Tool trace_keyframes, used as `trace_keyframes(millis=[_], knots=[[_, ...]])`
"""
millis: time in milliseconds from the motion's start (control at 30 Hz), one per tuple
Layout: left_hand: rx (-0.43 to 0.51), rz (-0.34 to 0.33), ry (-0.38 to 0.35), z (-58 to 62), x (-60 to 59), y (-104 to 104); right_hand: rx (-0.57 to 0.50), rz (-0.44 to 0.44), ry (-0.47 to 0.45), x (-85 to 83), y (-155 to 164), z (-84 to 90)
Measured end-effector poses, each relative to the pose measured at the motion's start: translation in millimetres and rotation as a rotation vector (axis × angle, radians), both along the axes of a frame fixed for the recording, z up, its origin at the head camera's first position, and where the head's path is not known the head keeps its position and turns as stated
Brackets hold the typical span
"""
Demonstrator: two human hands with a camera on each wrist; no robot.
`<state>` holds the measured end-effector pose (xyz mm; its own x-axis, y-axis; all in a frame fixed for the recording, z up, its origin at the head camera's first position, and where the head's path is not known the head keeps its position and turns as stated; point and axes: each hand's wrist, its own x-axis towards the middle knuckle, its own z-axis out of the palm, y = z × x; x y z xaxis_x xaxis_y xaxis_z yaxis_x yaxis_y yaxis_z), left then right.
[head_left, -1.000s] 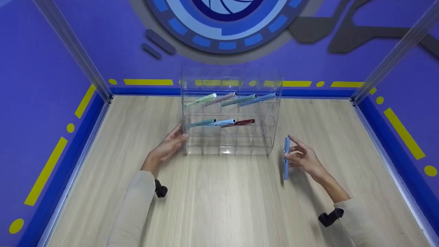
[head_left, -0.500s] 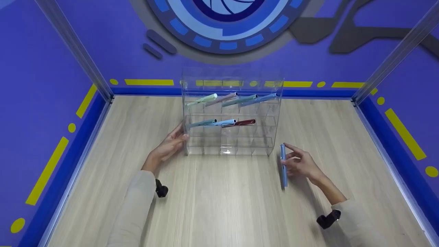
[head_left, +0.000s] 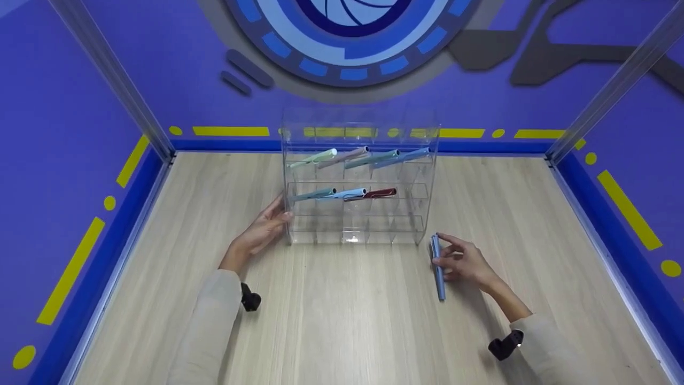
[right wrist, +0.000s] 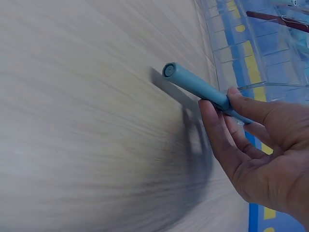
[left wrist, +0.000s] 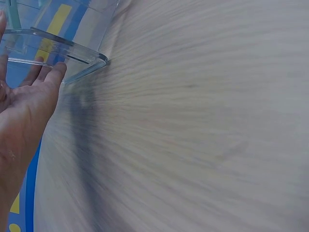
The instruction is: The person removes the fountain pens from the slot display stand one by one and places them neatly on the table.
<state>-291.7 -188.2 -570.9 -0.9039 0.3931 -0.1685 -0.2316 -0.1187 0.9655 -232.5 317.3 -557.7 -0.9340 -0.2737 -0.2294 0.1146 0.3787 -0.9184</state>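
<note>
Head view, near to far: my sleeves and both wrist cameras sit lowest, over the table (head_left: 342,321). My right hand (head_left: 466,262) pinches a blue pen (head_left: 437,266) between thumb and fingers, pen roughly lengthwise toward the rack, just off its front right corner. Right wrist view shows the pen's round end (right wrist: 170,70) free, fingertips (right wrist: 207,108) curled round the barrel. My left hand (head_left: 263,227) is flat, fingers straight, pressed on the rack's left wall; left wrist view shows fingertips (left wrist: 57,71) touching the clear edge. Rack (head_left: 357,182) is clear acrylic, upright. Middle row: three pens, the rightmost a red pen (head_left: 379,192). Top row: four pens (head_left: 358,156). Behind: blue wall (head_left: 160,64).
</note>
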Motion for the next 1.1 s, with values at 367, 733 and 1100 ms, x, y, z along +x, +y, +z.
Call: trace_keyframes(millis=[367,733,1100], knots=[[-0.003,-0.003,0.013,0.4,1.1,1.3,0.117,-0.022,0.096,-2.3,-10.0,-6.2],[-0.010,0.016,0.020,-0.9,-0.2,1.2,0.268,-0.028,0.212,-3.8,-17.0,-5.7],[0.033,0.023,0.053,-2.4,-1.1,1.0,0.291,-0.044,0.222,-3.3,-16.9,-7.5]])
